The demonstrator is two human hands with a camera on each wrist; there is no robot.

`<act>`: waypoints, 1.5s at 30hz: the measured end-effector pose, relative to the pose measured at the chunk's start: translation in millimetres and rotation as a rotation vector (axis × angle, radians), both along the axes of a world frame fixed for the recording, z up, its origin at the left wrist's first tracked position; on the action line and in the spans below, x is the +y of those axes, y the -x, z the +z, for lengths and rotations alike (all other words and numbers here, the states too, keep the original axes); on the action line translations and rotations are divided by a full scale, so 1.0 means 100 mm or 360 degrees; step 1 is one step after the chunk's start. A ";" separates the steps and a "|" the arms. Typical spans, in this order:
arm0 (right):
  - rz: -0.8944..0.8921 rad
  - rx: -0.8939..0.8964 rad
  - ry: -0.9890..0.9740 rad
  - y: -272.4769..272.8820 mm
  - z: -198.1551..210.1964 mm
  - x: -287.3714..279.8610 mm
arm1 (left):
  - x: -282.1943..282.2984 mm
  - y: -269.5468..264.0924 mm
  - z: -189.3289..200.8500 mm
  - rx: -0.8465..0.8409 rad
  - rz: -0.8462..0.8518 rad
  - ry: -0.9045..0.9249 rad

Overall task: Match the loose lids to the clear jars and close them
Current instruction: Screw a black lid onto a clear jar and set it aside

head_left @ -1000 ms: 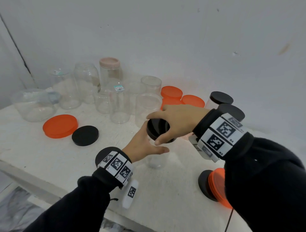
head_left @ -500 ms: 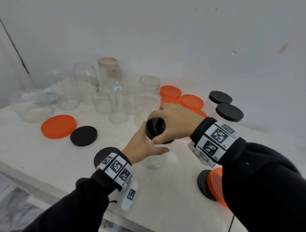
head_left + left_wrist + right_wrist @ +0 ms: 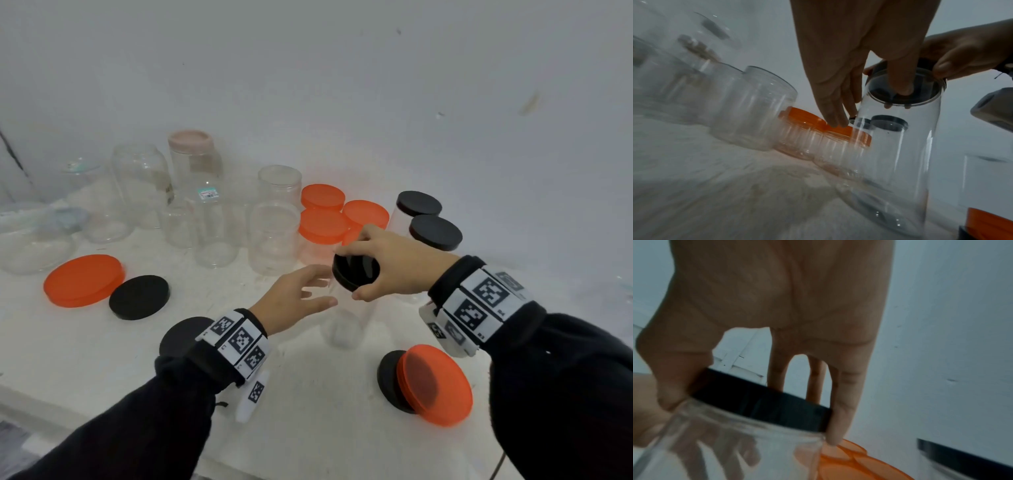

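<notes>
A tall clear jar (image 3: 342,329) stands on the white table (image 3: 308,428) with a black lid (image 3: 354,274) on its mouth. My right hand (image 3: 368,267) grips that lid from above, thumb on the near side and fingers round the far rim. In the right wrist view the lid (image 3: 764,402) sits a little tilted on the jar (image 3: 735,443). My left hand (image 3: 327,286) hovers just left of the jar with fingers straight and spread. In the left wrist view its fingers (image 3: 830,105) lie beside the jar (image 3: 896,162), holding nothing.
Loose lids lie about: a large orange one (image 3: 84,279), a black one (image 3: 138,296), another black one (image 3: 181,334) under my left wrist, and an orange lid (image 3: 435,383) leaning on a black lid (image 3: 390,377). Open clear jars (image 3: 274,236) crowd the back; orange-lidded jars (image 3: 323,224) and black-lidded jars (image 3: 435,231) stand behind.
My left hand has let go of the jar and its fingers have straightened and drawn slightly left. My right hand still grips the black lid on the jar's mouth.
</notes>
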State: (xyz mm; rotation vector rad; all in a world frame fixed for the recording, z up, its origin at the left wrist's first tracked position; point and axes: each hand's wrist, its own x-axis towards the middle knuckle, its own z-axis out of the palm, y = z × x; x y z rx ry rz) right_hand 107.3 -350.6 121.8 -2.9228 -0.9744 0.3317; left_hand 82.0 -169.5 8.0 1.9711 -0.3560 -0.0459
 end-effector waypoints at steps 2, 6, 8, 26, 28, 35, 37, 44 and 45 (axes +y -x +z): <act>-0.0069 -0.0042 -0.0031 0.00 -0.05 -0.20 | -0.12 -0.07 0.01 -0.0160 0.0038 -0.0041; -0.0236 -0.0178 -0.0067 0.07 -0.12 -0.53 | -0.35 -0.27 0.05 -0.0514 0.0096 -0.0218; -0.0288 -0.0232 -0.0127 0.11 -0.14 -0.67 | -0.45 -0.40 0.05 -0.0666 0.0085 -0.0326; -0.0440 -0.0346 -0.0507 0.28 -0.18 -1.43 | -0.84 -1.07 -0.10 -0.0591 0.0088 -0.0946; -0.0497 -0.0397 -0.0422 0.29 -0.17 -1.57 | -0.86 -1.08 -0.14 -0.0526 0.0069 -0.1040; -0.0754 -0.0379 -0.0439 0.18 -0.32 -1.89 | -0.91 -1.10 -0.25 -0.0646 0.0165 -0.0984; -0.0753 -0.0378 -0.0452 0.13 -0.37 -1.93 | -0.93 -1.09 -0.27 -0.0679 0.0183 -0.0982; -0.0800 -0.0544 -0.0503 -0.14 -0.59 -2.01 | -0.93 -1.07 -0.27 -0.0685 0.0194 -0.0969; -0.0823 -0.0592 -0.0543 -0.19 -0.63 -2.04 | -0.93 -1.07 -0.27 -0.0678 0.0194 -0.0972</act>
